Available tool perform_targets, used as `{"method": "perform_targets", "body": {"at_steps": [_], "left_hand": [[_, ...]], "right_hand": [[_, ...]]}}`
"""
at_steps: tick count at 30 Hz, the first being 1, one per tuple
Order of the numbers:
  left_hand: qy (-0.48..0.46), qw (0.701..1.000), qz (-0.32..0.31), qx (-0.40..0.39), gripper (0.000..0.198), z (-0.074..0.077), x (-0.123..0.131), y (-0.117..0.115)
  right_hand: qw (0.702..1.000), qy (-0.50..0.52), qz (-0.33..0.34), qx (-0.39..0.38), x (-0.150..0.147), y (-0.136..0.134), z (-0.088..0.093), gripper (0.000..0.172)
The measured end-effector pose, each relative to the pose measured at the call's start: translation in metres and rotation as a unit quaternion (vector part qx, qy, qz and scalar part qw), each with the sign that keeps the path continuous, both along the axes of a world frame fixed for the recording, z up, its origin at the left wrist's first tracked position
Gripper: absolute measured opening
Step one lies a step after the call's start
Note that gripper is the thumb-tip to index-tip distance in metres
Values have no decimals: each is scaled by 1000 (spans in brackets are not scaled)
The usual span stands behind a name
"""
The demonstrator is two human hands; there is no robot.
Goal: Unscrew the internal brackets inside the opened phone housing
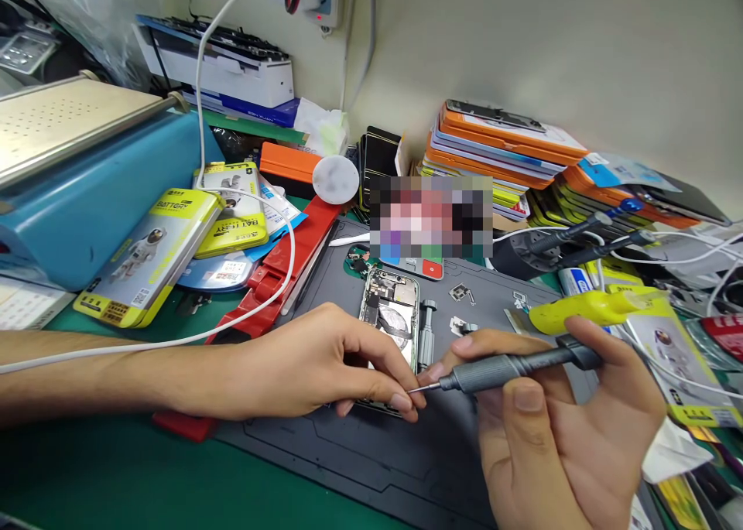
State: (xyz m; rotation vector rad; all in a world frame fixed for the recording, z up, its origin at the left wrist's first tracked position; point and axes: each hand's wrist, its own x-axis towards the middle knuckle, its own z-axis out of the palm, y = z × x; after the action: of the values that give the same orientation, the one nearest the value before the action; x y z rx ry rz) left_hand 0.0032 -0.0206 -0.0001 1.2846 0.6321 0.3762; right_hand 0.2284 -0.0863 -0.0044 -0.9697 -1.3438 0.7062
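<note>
My right hand [572,429] grips a grey precision screwdriver [493,371], its thin bit pointing left. My left hand [330,364] is closed in a pinch, with thumb and forefinger at the bit's tip. Whatever may lie between those fingertips is too small to make out. Behind and beneath the left fingers lies an opened phone [390,306], its inner parts exposed and its lower end partly covered by the hand. A second grey screwdriver [426,333] rests along the phone's right side. Both hands are over a dark grey work mat [348,456].
Small metal parts [463,292] lie right of the phone. A yellow bottle [574,312] and screwdriver holder [516,255] stand farther right. Yellow battery boxes [151,255], a red clamp-like tool [272,282] and a blue machine [116,197] are at left. A white cable [244,325] crosses my left forearm.
</note>
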Motion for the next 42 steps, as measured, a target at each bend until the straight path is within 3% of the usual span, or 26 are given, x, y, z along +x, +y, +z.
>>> {"method": "perform_targets", "body": {"at_steps": [7, 12, 16, 19, 22, 27, 33, 42], "left_hand": [[-23, 1000, -17, -12, 21, 1, 0, 0], [56, 997, -35, 49, 28, 4, -2, 1], [52, 994, 29, 90, 24, 6, 0, 1], [34, 993, 89, 71, 22, 6, 1, 0], [1, 993, 112, 40, 23, 6, 1, -1], [10, 990, 124, 61, 20, 9, 1, 0], [8, 989, 126, 76, 20, 12, 1, -2], [24, 986, 122, 110, 20, 10, 1, -1]], "right_hand": [[1000, -8, 28, -6, 4, 6, 1, 46], [999, 44, 26, 3, 1, 9, 6, 43], [997, -7, -43, 67, 1, 9, 5, 48], [987, -97, -65, 110, 3, 8, 1, 56], [976, -164, -36, 138, 7, 6, -6, 64], [964, -217, 7, 153, 10, 4, -13, 80], [954, -254, 47, 153, 8, 6, -8, 68], [947, -273, 74, 149, 12, -2, -16, 74]]}}
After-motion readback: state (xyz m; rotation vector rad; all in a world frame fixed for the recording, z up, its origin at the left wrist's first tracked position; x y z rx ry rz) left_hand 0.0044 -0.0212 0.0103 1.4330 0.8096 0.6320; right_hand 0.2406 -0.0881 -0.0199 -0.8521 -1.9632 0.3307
